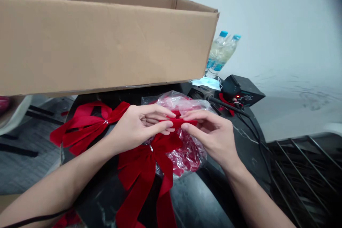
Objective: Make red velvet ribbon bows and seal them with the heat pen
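Note:
Between the thumbs and fingers of both my hands is a piece of red velvet ribbon. My left hand pinches its left part, and my right hand pinches the right part. Just below lies a red velvet bow with a silvery wire tie at its middle and long tails toward me. Another red bow, tied the same way, rests left of my left hand. Behind and under my hands sits a clear plastic bag with red material inside.
A large open cardboard box spans the back left. At the back right are two plastic bottles, a blue face mask and a black control box with a red light and cables. The black tabletop has a curved edge.

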Motion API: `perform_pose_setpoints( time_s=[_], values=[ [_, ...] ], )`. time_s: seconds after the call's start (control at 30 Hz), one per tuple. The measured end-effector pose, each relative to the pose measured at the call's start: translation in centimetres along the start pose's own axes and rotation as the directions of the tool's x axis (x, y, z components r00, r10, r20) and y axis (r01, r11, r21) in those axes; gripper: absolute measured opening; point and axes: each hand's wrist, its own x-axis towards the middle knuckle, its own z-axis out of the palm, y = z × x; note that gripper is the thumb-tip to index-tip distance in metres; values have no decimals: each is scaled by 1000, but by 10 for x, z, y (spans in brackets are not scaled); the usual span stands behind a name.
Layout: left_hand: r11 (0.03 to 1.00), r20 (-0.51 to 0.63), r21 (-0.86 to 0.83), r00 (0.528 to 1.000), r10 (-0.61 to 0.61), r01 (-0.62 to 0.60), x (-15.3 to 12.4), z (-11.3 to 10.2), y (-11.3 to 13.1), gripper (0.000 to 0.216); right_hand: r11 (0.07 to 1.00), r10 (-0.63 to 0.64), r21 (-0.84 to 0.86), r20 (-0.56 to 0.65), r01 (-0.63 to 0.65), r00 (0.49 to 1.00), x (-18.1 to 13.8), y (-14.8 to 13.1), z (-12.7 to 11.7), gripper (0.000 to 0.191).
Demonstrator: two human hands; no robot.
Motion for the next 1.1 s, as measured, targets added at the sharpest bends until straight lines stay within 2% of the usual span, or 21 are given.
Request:
perform_pose_setpoints(
  time_s=[0.1, 0.2, 0.3, 0.4, 0.5, 0.63, 0.83, 0.97, 1.03, 1.1],
  values=[
    [999, -77, 48, 997, 1, 2, -1, 3, 0, 30, 996, 80, 45, -45, -78, 996, -1, -1, 2, 15],
    [999, -113, 40, 994, 16, -12, -3, 6, -1, 26, 993, 106, 62, -36, -104, 994, 1, -2, 1, 16],
    [997, -120, 55, 991, 56, -50, -3, 8, -2, 20, 982, 158, 89, 80, -165, 984, 2, -5, -5, 24],
    [985, -115, 136, 986, 118, -102, -3, 7, -2, 18, 975, 217, 10, 183, -222, 959, 2, -8, -11, 31],
    [968, -92, 217, 985, 146, -124, -4, 6, -2, 18, 972, 231, -93, 204, -216, 951, 0, -10, -14, 23],
    [975, -76, 200, 990, 116, -99, -5, 7, -1, 16, 968, 248, -79, 241, -236, 938, -2, -13, -13, 16],
    [996, -91, 84, 996, 19, -12, -5, 9, -1, 26, 972, 235, -53, 228, -229, 945, -2, -14, -11, 14],
    [996, -86, 82, 996, -27, 34, -5, 9, -1, 27, 972, 228, -118, 268, -203, 936, -1, -13, -12, 18],
    [994, -69, 101, 997, -27, 34, -4, 10, 2, 27, 965, 196, -227, 296, -131, 935, 0, -14, -13, 16],
    [991, -54, 130, 999, -1, 8, -5, 9, 7, 24, 932, 120, -362, 308, 0, 944, 1, -18, -13, 12]
  ],
)
